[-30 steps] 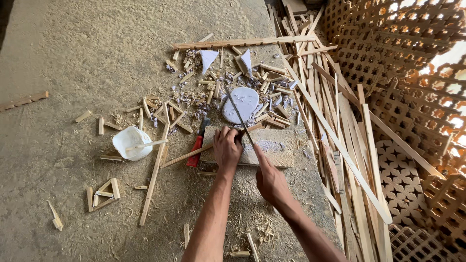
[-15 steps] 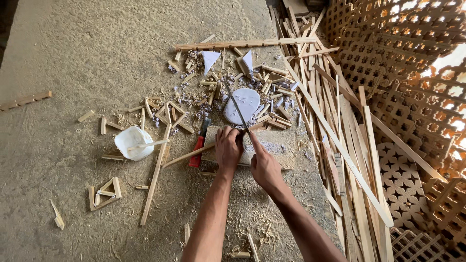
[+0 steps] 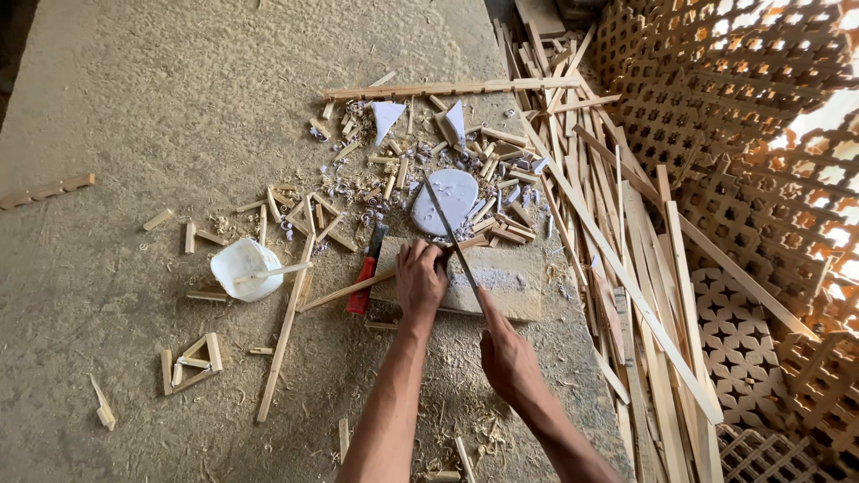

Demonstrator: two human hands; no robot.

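Observation:
My left hand (image 3: 420, 279) presses a thin wooden strip (image 3: 344, 292) down on a flat wooden board (image 3: 514, 284) on the sawdust-covered floor. Closer to me, my right hand (image 3: 506, 356) grips the handle end of a thin saw blade (image 3: 452, 237). The blade runs away from me past my left fingers and over a white oval piece (image 3: 445, 202). It crosses the strip right beside my left hand.
A red-handled tool (image 3: 365, 283) lies left of the board. A white cup (image 3: 243, 266) with a stick in it stands further left. Short offcuts and shavings (image 3: 385, 179) litter the floor beyond. Long wooden slats (image 3: 626, 277) and lattice panels (image 3: 761, 179) fill the right side.
My right hand pushed the saw forward, then drew it back toward me. My left hand stayed on the strip.

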